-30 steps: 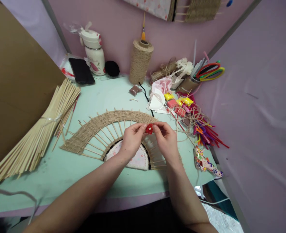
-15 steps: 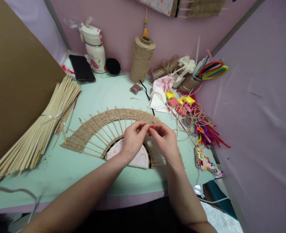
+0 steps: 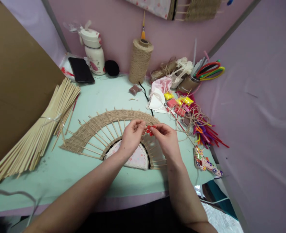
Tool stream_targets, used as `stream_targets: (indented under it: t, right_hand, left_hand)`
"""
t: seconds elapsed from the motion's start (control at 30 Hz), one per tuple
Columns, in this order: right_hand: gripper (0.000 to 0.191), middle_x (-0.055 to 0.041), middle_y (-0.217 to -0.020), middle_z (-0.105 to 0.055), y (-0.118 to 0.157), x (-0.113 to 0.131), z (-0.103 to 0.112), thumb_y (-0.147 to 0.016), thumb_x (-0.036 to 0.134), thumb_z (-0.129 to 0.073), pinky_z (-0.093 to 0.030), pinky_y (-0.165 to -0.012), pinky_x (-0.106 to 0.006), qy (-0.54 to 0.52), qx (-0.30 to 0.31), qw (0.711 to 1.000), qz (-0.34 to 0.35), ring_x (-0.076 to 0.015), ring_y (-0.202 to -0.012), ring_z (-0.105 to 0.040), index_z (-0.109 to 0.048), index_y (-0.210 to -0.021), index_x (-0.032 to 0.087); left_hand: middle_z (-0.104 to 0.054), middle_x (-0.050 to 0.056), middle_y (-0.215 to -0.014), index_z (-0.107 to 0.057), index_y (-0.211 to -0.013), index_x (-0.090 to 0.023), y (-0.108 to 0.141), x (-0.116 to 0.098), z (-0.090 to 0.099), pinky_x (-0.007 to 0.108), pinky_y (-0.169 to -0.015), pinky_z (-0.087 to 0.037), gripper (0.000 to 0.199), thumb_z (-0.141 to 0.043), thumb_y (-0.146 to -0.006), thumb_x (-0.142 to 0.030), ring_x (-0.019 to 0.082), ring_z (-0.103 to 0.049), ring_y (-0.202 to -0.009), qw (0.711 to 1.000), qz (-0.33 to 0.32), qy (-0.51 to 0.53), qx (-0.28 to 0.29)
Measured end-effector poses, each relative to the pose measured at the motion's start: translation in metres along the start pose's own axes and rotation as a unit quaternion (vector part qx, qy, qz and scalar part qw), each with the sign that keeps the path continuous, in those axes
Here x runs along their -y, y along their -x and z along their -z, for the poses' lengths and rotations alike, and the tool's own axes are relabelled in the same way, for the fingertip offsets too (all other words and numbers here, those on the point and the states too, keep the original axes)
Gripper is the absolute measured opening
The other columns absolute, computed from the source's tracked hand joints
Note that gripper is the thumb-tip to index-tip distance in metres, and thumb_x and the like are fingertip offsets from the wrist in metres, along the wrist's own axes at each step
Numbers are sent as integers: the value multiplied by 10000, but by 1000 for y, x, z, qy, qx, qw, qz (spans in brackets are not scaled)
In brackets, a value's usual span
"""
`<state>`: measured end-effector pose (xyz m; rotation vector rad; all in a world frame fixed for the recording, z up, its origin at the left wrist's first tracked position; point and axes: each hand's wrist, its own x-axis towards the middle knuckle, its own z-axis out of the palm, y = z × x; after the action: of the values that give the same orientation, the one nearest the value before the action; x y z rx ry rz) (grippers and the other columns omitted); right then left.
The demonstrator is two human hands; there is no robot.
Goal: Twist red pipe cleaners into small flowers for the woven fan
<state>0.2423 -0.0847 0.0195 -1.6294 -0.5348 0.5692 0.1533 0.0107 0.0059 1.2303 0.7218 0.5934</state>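
Between thumb and fingers of my right hand point(image 3: 166, 137) is a small red flower-shaped piece point(image 3: 150, 130), partly hidden by the fingertips. Just to its left, my left hand point(image 3: 132, 134) is closed in a pinch; whatever its fingertips hold is too small to make out. Below both hands lies a fan-shaped woven frame point(image 3: 84, 131), made of thin sticks with a wide twine band along its curve. A half-round fabric panel point(image 3: 137, 158) with pink flowers and a black edge sits at its base. My hands and forearms cover part of the frame.
A bundle of sticks point(image 3: 36, 129) lies left. Behind stand a white bottle point(image 3: 94, 55), a phone point(image 3: 81, 70) and a twine spool point(image 3: 141, 61). To the right are colourful pipe cleaners point(image 3: 208, 137), scissors point(image 3: 211, 70) and a floral-patterned glue gun point(image 3: 203, 160).
My left fingertips have drawn away to the left from the red piece, leaving a small gap. More of the red piece shows in my right hand. The view has shifted slightly.
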Motion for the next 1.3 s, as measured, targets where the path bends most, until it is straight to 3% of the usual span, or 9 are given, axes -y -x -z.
stream_targets:
  t: [0.1,0.2,0.33,0.5,0.63,0.8,0.9,1.0,1.3]
  right_hand:
    - [167,10,-655,-646,-3,1,1,-685,328,-732,-463,-641,-275,-21,-25,999,1,-132,-621,-567,-666,-737,183]
    - [165,7,-663,-654,-2,2,2,-683,328,-730,-463,-649,-280,-22,-19,1000,4,-134,-631,-577,-667,-731,183]
    - [170,4,-677,-659,-1,3,3,-697,341,-719,-459,-647,-278,0,-6,1000,8,-138,-640,-580,-669,-738,184]
    - [190,1,-685,-659,-2,0,4,-714,365,-706,-465,-637,-274,-4,-3,1000,9,-139,-633,-578,-662,-755,185]
    - [197,-11,-731,-670,0,0,6,-764,383,-673,-467,-666,-275,28,45,998,16,-148,-682,-590,-682,-789,188]
    - [267,-18,-815,-677,7,-1,7,-864,415,-560,-469,-697,-282,41,40,998,31,-152,-733,-607,-660,-1002,209]
    - [264,-18,-798,-661,12,-1,5,-819,442,-618,-458,-662,-272,70,14,997,34,-149,-701,-588,-629,-909,194]
    - [266,2,-705,-616,16,0,2,-775,446,-662,-422,-597,-253,110,34,993,23,-134,-629,-534,-618,-785,185]
    - [181,0,-699,-635,15,-2,5,-792,357,-627,-410,-591,-250,128,47,990,21,-138,-625,-541,-656,-775,179]
  left_hand:
    - [-606,8,-678,-617,-764,-168,1,0,0,266,-616,-431,344,-539,-834,-495,146,-562,-646,996,-8,-83,30]
    - [-628,9,-702,-624,-719,-177,4,-1,0,271,-651,-411,245,-584,-814,-399,156,-559,-690,987,-41,-148,54]
    - [-645,10,-728,-635,-721,-185,6,-1,0,275,-672,-405,164,-592,-806,-318,158,-562,-712,979,-80,-186,33]
    - [-657,16,-771,-637,-853,-186,5,0,-1,255,-641,-449,238,-568,-836,-413,147,-598,-702,992,-48,-107,37]
    - [-683,29,-812,-660,-871,-184,5,-1,0,252,-690,-480,207,-599,-821,-375,153,-626,-759,993,-63,-88,55]
    - [-708,35,-800,-701,-847,-174,2,-3,3,262,-697,-481,214,-604,-813,-362,162,-631,-757,992,-65,-104,2]
    - [-713,29,-785,-691,-822,-168,1,-5,3,254,-694,-481,187,-611,-807,-337,153,-635,-745,993,-78,-88,-27]
    - [-711,24,-777,-671,-805,-169,2,-6,1,249,-707,-487,159,-606,-808,-314,149,-643,-752,992,-86,-81,-36]
    - [-723,43,-863,-701,-878,-185,3,-8,2,262,-739,-488,167,-593,-808,-292,164,-650,-804,993,-59,-95,36]
